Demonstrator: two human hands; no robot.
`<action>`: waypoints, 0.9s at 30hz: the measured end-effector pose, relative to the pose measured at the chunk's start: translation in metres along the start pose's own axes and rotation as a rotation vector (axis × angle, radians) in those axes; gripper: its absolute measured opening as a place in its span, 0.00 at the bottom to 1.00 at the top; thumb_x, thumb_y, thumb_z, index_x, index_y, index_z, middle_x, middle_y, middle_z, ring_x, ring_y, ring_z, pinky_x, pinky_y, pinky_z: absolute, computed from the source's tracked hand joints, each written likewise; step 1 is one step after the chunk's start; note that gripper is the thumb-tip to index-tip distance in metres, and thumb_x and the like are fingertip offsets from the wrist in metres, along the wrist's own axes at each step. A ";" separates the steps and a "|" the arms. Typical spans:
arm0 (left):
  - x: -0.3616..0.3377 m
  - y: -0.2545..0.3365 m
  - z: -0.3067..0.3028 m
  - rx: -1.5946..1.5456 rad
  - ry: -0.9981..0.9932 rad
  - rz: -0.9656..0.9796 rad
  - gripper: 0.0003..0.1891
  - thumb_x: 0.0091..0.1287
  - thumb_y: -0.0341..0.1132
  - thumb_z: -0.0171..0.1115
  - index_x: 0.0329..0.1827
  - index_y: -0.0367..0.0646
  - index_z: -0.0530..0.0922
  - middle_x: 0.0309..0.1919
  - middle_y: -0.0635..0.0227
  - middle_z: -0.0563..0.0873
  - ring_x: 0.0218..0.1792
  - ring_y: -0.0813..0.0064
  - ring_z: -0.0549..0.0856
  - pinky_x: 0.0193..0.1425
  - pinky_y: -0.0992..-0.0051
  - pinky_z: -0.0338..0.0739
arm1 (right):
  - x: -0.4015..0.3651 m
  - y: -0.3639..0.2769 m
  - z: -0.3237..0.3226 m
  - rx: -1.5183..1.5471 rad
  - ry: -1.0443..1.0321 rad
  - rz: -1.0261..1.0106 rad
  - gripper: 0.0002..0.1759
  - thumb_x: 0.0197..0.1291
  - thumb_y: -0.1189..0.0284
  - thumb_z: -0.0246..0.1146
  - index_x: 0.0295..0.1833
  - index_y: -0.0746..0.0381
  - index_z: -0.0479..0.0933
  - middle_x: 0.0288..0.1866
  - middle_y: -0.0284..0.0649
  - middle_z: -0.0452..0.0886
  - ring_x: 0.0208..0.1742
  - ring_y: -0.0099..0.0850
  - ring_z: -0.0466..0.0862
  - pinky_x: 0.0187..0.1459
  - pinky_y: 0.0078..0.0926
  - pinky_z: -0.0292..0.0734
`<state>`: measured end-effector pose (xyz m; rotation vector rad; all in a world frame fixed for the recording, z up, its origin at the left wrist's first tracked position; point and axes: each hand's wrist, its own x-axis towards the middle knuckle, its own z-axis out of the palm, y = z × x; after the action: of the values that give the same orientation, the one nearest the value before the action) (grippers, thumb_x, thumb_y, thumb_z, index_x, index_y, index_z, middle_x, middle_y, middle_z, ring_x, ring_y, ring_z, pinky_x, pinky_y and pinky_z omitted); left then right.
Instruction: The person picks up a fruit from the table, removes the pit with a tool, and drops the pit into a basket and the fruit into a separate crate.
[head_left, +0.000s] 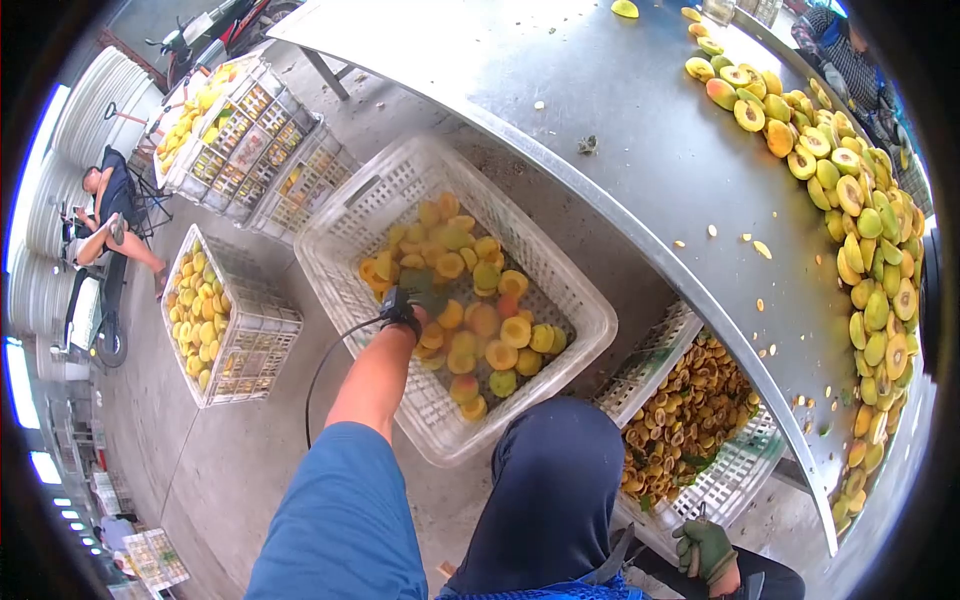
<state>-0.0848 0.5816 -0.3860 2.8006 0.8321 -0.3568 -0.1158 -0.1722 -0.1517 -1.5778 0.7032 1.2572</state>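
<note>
My left hand (427, 290), in a dark green glove with a black device strapped at the wrist, reaches down into a white plastic crate (460, 452). It is over halved yellow-orange fruit (503, 354), like peaches or apricots; its fingers are blurred and hard to make out against the fruit. Low at the right, my right hand (705, 550), in a green glove, is closed near my leg. A small, thin tip pokes up from its fist, but what it belongs to is hidden.
Fruit halves (868, 222) lie heaped along the far side of a metal table (640, 150). Under its edge stands a crate of brown stones or scraps (690, 420). A smaller fruit crate (245, 345) and stacked crates (235, 150) stand left. One person (115, 210) sits at far left, another (845, 55) is across the table.
</note>
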 end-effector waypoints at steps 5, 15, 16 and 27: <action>-0.013 0.005 0.006 0.024 -0.172 0.032 0.35 0.67 0.53 0.63 0.77 0.50 0.72 0.67 0.48 0.81 0.65 0.45 0.81 0.67 0.49 0.76 | -0.010 -0.007 0.007 -0.041 -0.008 0.023 0.19 0.71 0.63 0.59 0.43 0.71 0.82 0.21 0.43 0.81 0.13 0.35 0.78 0.15 0.33 0.78; -0.052 0.033 -0.062 -0.027 0.121 0.693 0.18 0.74 0.42 0.55 0.59 0.48 0.85 0.54 0.56 0.89 0.55 0.57 0.88 0.57 0.59 0.81 | -0.077 -0.068 0.026 -0.276 -0.005 0.064 0.18 0.67 0.61 0.67 0.46 0.68 0.84 0.23 0.38 0.82 0.17 0.28 0.80 0.17 0.26 0.74; -0.057 0.066 -0.088 -0.229 0.230 0.848 0.16 0.76 0.41 0.52 0.49 0.48 0.88 0.47 0.60 0.92 0.50 0.51 0.89 0.53 0.54 0.82 | -0.108 -0.095 0.030 -0.304 0.024 0.096 0.18 0.66 0.60 0.69 0.47 0.67 0.85 0.24 0.37 0.82 0.18 0.27 0.81 0.18 0.25 0.73; -0.166 0.445 -0.363 -0.705 -0.462 0.617 0.21 0.78 0.50 0.60 0.55 0.40 0.88 0.39 0.68 0.91 0.34 0.77 0.86 0.39 0.75 0.80 | -0.149 -0.201 -0.026 0.068 0.247 -0.717 0.13 0.71 0.62 0.66 0.46 0.62 0.84 0.25 0.34 0.83 0.22 0.21 0.82 0.20 0.18 0.73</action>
<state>0.0907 0.2243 0.0601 2.0382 -0.0401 -0.4574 0.0239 -0.1407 0.0549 -1.7243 0.2688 0.5130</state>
